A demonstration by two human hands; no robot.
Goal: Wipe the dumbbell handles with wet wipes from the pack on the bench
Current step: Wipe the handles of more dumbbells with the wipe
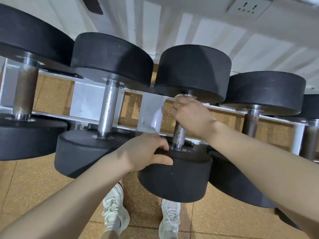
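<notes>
Nearest to the camera are two white shoes (117, 211) on the tiled floor (34, 195). Above them, the left hand (145, 150) grips the rim of the front weight (174, 175) of the middle dumbbell, thumb on its side and fingers curled over the top. The right hand (188, 114) is closed around the upper part of this dumbbell's handle (178, 135); a wipe under the palm I cannot see clearly, and the pack and the table are not in view.

The handle is pitted with rust, so a thin wipe can tear on it. The weight sticks out over the rack (82, 100) edge, above the shoes; a hard pull from the left hand could roll it off.

I count five dumbbells, partly cut by the frame: two hands, two shoes, one wall socket (246, 6).
</notes>
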